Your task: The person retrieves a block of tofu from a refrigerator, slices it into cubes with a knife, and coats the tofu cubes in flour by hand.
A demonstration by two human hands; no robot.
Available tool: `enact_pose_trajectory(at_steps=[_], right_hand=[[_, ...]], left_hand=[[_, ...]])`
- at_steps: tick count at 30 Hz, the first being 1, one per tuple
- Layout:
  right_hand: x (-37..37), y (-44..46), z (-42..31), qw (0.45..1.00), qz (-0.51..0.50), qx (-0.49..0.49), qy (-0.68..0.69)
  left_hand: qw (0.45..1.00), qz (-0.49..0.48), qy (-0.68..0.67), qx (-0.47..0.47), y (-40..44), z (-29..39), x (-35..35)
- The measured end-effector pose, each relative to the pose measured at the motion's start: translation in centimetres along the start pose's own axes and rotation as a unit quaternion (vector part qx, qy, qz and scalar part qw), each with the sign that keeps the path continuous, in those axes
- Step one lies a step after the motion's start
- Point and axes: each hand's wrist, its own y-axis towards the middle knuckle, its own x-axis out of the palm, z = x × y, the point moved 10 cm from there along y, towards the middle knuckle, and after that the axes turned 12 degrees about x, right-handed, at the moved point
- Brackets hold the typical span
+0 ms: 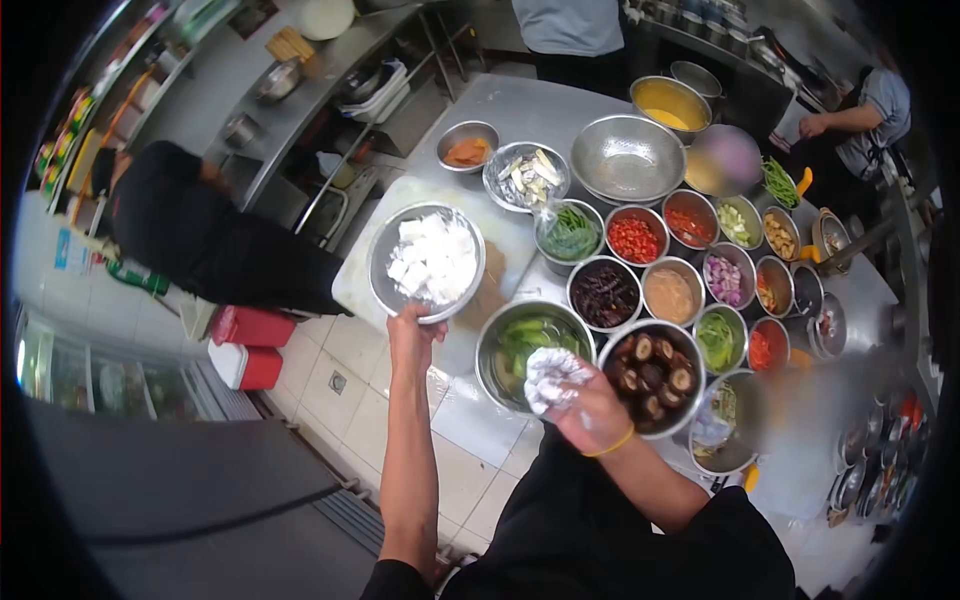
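My left hand (pixel 412 332) grips the near rim of a metal bowl (pixel 379 268) over the white cutting board (pixel 400 200). White chunks (pixel 430 258) fill this bowl; I cannot tell what food they are. Closed in my right hand (pixel 598 415) is a wad of crumpled, shiny wrap (pixel 553 380); whether it is cling film or foil is unclear. The hand is above a metal bowl (pixel 484 368) of green vegetables in liquid (pixel 530 335). Just right of it sits a bowl of dark mushrooms (pixel 652 378).
Several metal containers crowd the steel table (pixel 500 95), including chopped red peppers (pixel 636 238), dark dried pieces (pixel 605 292) and purple onion (pixel 725 280). A large metal bowl (pixel 630 165) stands behind. Co-workers (pixel 220 230) are at left, at the back and at right. Red-and-white boxes (pixel 260 368) stand on the floor.
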Motion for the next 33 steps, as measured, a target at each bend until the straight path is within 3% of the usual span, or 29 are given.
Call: enact_pose_trajectory(at_steps=[4,6,10,12,14,19,21,23,26,29,33], right_hand=[[0.9,5.3,0.9,0.999,0.037,-0.013,0.020],[1.4,8.1,1.9,0.999,0.034,0.006,0.012],[3.4,14.0,5.4,0.997,-0.011,0.070,0.023],[5.8,16.7,7.8,0.994,-0.027,0.107,0.020],[7.8,19.8,10.7,0.992,0.004,0.122,-0.024],[14.8,26.5,18.5,0.978,-0.094,0.182,-0.033],[17.3,28.5,21.3,0.971,-0.121,0.205,-0.027],[19.6,30.5,23.4,0.977,-0.077,0.192,-0.048],[21.1,31.7,26.6,0.969,-0.063,0.236,-0.027],[23.8,34.7,31.2,0.959,-0.072,0.270,-0.037],[28.0,40.8,39.3,0.947,-0.085,0.310,-0.024]], left_hand=[[0.996,-0.054,-0.057,-0.031,8.5,-4.0,1.8],[0.983,-0.046,-0.129,-0.119,9.7,-7.0,2.4],[0.986,-0.081,-0.028,-0.141,5.9,-5.1,-0.3],[0.983,-0.149,0.108,-0.011,1.9,-4.4,-5.6],[0.979,-0.113,0.075,-0.155,-4.9,-4.7,-12.0],[0.947,0.052,0.150,-0.280,-15.3,-2.3,-34.6],[0.956,0.130,0.154,-0.213,-14.1,1.2,-44.0],[0.931,0.200,0.280,-0.124,-10.7,8.1,-52.4],[0.914,0.317,0.252,0.009,-7.5,18.7,-59.7],[0.897,0.366,0.237,0.072,-4.9,26.1,-68.1],[0.877,0.418,0.232,0.053,-3.5,33.0,-81.1]])
